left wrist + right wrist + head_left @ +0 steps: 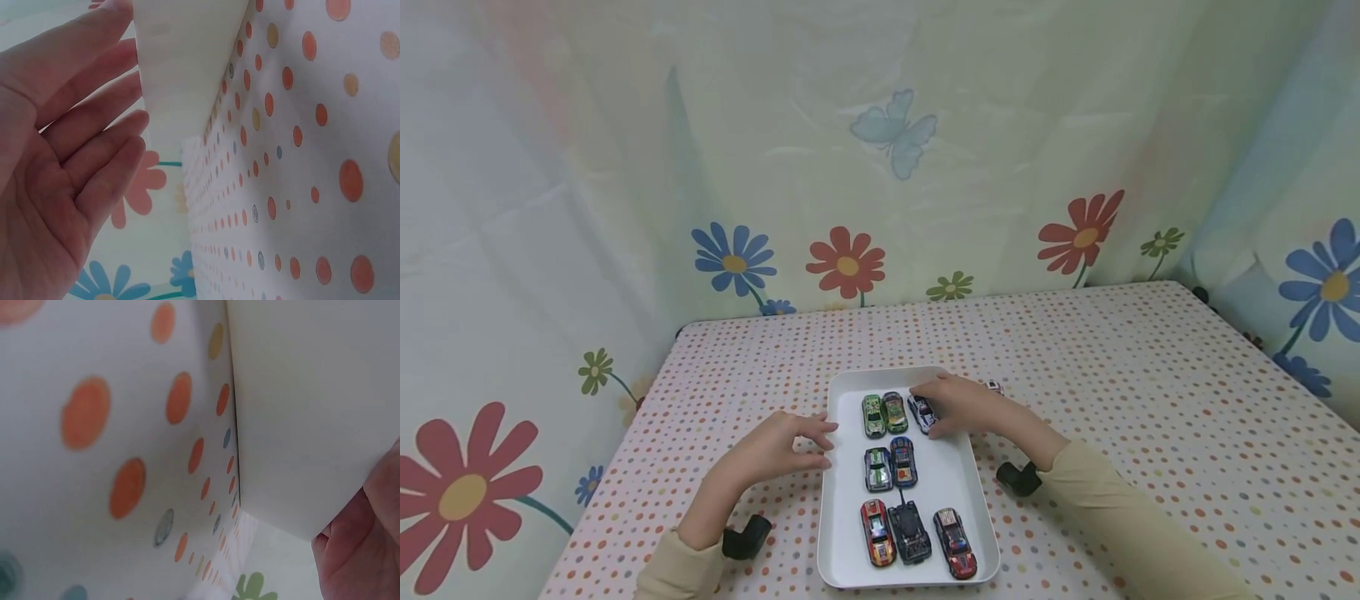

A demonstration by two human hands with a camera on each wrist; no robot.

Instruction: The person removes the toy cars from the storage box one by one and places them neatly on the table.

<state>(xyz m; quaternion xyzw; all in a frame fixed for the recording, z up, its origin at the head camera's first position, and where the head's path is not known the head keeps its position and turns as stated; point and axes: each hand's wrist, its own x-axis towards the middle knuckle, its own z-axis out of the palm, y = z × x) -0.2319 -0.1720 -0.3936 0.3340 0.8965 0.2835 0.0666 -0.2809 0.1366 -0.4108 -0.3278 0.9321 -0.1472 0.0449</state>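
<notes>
A white tray (844, 542) on the table holds several small toy cars. My right hand (962, 404) reaches over the far right rim and pinches a white and black toy car (922, 414), its thumb and fingers at the car's side. Left of that car, a green car (873, 416) and a green and red car (895, 412) stand side by side. My left hand (781, 446) is beside the tray's left rim, fingers relaxed and holding nothing; in the left wrist view its fingertips (139, 122) are right at the tray wall (181, 69).
Mid-tray are a white and green car (877, 469) and a blue car (903, 462). Nearer stand a red and yellow car (877, 533), a dark toy tank (911, 533) and a dark red car (955, 543). Outside, another small car (995, 387) shows behind my right wrist on the dotted tablecloth (1097, 367).
</notes>
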